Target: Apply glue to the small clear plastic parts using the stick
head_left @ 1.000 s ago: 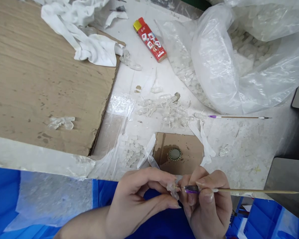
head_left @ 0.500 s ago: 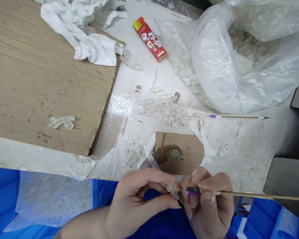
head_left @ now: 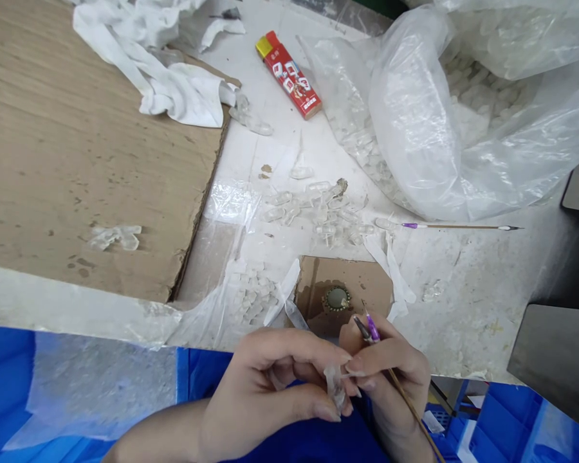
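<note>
White counter (head_left: 473, 321), cluttered. Left hand (head_left: 258, 386): fingers pinched a clear piece (head_left: 334, 384), between both hands. Right hand (head_left: 398, 357): fingers gripped a wooden stick (head_left: 411, 406). Beyond, a metal cap (head_left: 336, 298) sat on cardboard (head_left: 374, 278); farther, a red lighter (head_left: 292, 80).
</note>
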Motion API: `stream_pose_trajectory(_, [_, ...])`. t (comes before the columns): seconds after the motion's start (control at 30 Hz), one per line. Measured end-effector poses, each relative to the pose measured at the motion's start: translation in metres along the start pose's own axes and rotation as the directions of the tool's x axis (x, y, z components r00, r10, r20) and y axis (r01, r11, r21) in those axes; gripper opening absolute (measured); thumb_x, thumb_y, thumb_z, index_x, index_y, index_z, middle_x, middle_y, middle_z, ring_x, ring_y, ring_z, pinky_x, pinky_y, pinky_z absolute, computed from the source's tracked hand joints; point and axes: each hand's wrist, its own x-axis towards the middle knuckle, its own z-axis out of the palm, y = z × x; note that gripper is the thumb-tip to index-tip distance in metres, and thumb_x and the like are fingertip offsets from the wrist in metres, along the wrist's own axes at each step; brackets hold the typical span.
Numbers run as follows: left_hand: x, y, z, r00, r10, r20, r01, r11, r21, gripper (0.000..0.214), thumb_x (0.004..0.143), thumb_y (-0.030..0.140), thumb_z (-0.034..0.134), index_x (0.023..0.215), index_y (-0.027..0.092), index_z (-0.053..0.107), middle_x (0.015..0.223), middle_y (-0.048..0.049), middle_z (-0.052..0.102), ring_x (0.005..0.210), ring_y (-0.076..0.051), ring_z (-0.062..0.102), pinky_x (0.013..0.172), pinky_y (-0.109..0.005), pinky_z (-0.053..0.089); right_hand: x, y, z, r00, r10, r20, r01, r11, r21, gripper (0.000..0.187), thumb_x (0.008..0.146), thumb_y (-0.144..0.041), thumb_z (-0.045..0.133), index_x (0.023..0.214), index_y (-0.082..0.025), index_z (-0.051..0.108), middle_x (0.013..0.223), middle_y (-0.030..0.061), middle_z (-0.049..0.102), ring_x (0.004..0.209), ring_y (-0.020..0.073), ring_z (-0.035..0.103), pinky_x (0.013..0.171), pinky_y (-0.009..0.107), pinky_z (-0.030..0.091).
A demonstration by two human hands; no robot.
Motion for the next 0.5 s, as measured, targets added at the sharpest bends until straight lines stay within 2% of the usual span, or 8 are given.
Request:
stream_pose_trajectory(0.13, [0.003, -0.002, 0.006, 1.000, 0.022, 0.006, -0.022, 1.000, 0.022, 0.027, 0.087, 0.014, 0.087, 0.108, 0.030, 0.087, 0.088, 0.0014, 0.089, 0.077, -0.012, 0.085, 0.075, -0.009, 0.065, 0.000, 0.005, 0.004, 0.999, 0.029, 0.019, -0.032, 0.987, 0.160, 0.015, 0.098, -0.034, 0.074, 0.109, -0.039, 0.083, 0.079, -0.0006, 0.062, 0.060, 0.0135, 0.050, 0.054, 0.029, 0.039])
stream_pose_trajectory(0.27, [0.001, -0.002, 0.001, 0.996, 0.091, 0.014, -0.092, 0.971, 0.219, 0.033, 0.088, 0.013, 0.085, 0.114, 0.033, 0.085, 0.087, 0.0004, 0.089, 0.074, -0.012, 0.085, 0.075, -0.010, 0.065, 0.001, 0.006, 0.004, 0.998, 0.038, 0.040, -0.045, 0.979, 0.198, 0.011, 0.095, -0.037, 0.076, 0.104, -0.036, 0.083, 0.068, -0.0026, 0.058, 0.055, 0.0130, 0.043, 0.053, 0.029, 0.035])
stream_pose_trajectory(0.4, [0.000, 0.000, -0.005, 0.970, 0.225, 0.090, -0.239, 0.823, 0.516, 0.040, 0.086, 0.009, 0.086, 0.120, 0.029, 0.084, 0.085, -0.0028, 0.088, 0.072, -0.012, 0.083, 0.076, -0.010, 0.064, 0.002, 0.002, 0.000, 0.995, 0.063, 0.074, -0.073, 0.987, 0.145, 0.009, 0.093, -0.038, 0.078, 0.091, -0.030, 0.081, 0.068, -0.0020, 0.056, 0.056, 0.0136, 0.044, 0.050, 0.027, 0.033])
stream_pose_trajectory(0.5, [-0.001, 0.004, -0.006, 0.948, 0.278, 0.151, -0.306, 0.681, 0.665, 0.029, 0.090, 0.015, 0.083, 0.118, 0.021, 0.084, 0.084, -0.0062, 0.086, 0.072, -0.012, 0.082, 0.076, -0.008, 0.061, 0.001, -0.001, -0.002, 0.993, 0.076, 0.090, -0.083, 0.993, 0.080, 0.012, 0.093, -0.038, 0.077, 0.085, -0.028, 0.077, 0.069, -0.0029, 0.050, 0.056, 0.0126, 0.044, 0.049, 0.027, 0.031])
